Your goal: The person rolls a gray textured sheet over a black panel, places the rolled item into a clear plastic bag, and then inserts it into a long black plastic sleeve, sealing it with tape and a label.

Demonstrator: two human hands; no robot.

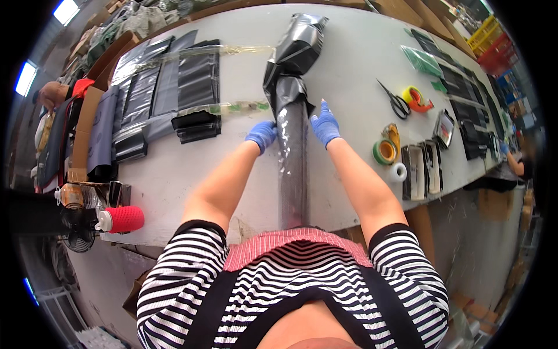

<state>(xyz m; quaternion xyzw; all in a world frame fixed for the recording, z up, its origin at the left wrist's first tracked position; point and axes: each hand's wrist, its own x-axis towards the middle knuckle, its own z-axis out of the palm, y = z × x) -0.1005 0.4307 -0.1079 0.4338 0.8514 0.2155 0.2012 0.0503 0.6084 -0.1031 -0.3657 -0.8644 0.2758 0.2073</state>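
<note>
A long roll [292, 168] wrapped in clear shiny film lies lengthwise on the table, its near end close to my body. A black plastic bag [299, 46] covers its far part, crumpled and twisted midway. At the roll's left side, my left hand [263, 136], in a blue glove, is closed at the lower edge of the bag; its fingertips are partly hidden. Opposite, my right hand [325, 126], also in a blue glove with some fingertips bare, is open, with fingers stretched forward beside the bag's edge.
Stacks of black plastic bags [199, 75] lie on the left, with clear tape strips across them. On the right are scissors [395, 100], tape rolls [384, 151], a phone-like object [444, 128] and a divided holder [415, 172]. A pink bottle [125, 219] sits near the left corner. Other people are nearby.
</note>
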